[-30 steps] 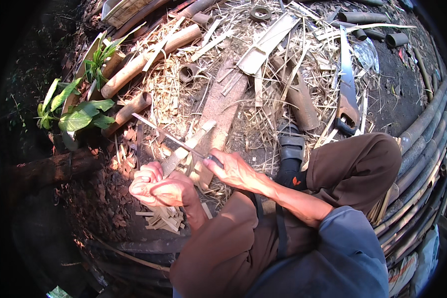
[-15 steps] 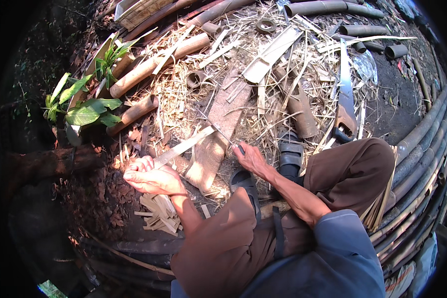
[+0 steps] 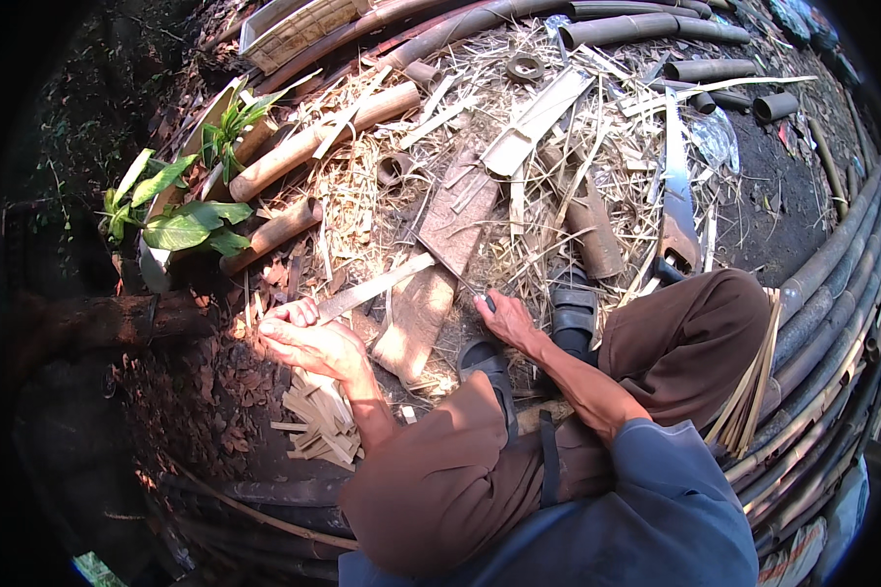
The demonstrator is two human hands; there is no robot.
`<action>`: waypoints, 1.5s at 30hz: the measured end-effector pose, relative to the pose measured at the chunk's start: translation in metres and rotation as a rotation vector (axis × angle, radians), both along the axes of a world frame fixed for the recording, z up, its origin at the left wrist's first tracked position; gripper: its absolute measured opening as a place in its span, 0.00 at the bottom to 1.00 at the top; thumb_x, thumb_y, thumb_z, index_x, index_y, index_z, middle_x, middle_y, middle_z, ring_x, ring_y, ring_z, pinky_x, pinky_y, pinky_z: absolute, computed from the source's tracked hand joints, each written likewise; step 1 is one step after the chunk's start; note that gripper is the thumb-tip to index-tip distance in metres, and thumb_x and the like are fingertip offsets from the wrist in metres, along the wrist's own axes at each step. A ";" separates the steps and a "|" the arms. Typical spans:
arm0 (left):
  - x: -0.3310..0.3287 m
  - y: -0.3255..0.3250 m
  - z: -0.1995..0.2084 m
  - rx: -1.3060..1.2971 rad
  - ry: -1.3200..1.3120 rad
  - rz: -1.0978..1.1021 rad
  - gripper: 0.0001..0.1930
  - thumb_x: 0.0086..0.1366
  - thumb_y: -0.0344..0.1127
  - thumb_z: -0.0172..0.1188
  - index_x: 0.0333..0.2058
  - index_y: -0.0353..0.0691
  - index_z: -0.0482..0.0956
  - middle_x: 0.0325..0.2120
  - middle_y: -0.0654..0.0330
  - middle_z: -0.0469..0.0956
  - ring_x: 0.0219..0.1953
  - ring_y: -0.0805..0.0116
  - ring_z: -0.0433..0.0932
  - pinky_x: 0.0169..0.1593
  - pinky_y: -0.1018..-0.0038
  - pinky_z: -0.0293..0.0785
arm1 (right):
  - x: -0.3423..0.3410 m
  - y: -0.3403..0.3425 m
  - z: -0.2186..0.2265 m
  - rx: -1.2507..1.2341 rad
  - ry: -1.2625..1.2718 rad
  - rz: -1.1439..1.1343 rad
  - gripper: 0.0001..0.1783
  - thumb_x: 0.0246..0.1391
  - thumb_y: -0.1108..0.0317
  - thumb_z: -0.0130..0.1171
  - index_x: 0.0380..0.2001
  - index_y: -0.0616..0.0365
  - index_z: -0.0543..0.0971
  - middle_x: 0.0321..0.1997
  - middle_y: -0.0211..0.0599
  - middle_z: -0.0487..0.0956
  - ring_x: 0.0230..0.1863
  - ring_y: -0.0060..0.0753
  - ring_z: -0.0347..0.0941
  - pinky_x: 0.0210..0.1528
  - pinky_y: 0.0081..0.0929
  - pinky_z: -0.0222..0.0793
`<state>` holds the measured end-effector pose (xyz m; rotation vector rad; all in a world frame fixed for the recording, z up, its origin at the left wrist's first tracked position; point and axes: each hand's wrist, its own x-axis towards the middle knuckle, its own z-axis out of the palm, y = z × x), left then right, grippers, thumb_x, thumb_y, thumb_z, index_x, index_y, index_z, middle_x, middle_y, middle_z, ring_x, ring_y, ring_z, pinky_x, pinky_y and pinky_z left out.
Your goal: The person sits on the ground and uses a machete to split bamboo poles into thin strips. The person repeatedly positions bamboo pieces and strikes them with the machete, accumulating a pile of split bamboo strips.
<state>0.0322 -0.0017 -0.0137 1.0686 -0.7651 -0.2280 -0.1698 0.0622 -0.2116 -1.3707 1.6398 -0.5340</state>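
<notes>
My left hand [image 3: 315,340] is closed around one end of a flat, pale bamboo strip [image 3: 377,287], which slants up to the right. In my right hand [image 3: 512,323] is the dark handle of a knife, gripped by closed fingers. The thin knife blade [image 3: 447,259] points up and left, across the strip's far end; whether it touches the strip I cannot tell. Under both lies a long wooden board [image 3: 421,328] on the ground, angled away from me. Beneath my left forearm sits a heap of short bamboo strips [image 3: 318,423].
A handsaw [image 3: 677,186] lies at the right, among shavings. Beyond the board are a split bamboo piece [image 3: 533,122] and a bamboo tube [image 3: 592,230]. Long bamboo poles [image 3: 832,293] curve along the right. A leafy plant [image 3: 181,227] and a plastic crate [image 3: 299,37] stand at the left and back.
The view has shifted slightly. My right hand has moved a little to the right with the knife, and less of its blade reaches past the strip. My left hand keeps its hold.
</notes>
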 end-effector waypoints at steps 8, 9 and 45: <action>0.017 0.000 0.002 -0.015 0.309 -0.154 0.14 0.66 0.39 0.45 0.21 0.43 0.60 0.12 0.65 0.57 0.15 0.74 0.58 0.20 0.78 0.54 | 0.037 0.008 0.072 -0.208 -0.204 0.172 0.20 0.63 0.49 0.50 0.37 0.57 0.73 0.15 0.55 0.69 0.20 0.60 0.71 0.26 0.51 0.63; 0.013 0.001 0.001 -0.014 0.293 -0.142 0.14 0.65 0.39 0.45 0.20 0.43 0.60 0.12 0.65 0.57 0.15 0.74 0.58 0.20 0.78 0.54 | 0.038 0.009 0.065 -0.220 -0.131 0.154 0.20 0.63 0.48 0.51 0.37 0.56 0.72 0.15 0.55 0.69 0.20 0.61 0.71 0.26 0.52 0.64; -0.023 -0.010 -0.026 0.061 -0.015 -0.081 0.15 0.70 0.40 0.43 0.24 0.41 0.65 0.22 0.62 0.64 0.30 0.69 0.65 0.40 0.72 0.64 | -0.011 0.026 -0.029 0.032 -0.094 -0.099 0.26 0.63 0.47 0.50 0.33 0.63 0.75 0.26 0.58 0.77 0.32 0.61 0.75 0.37 0.48 0.68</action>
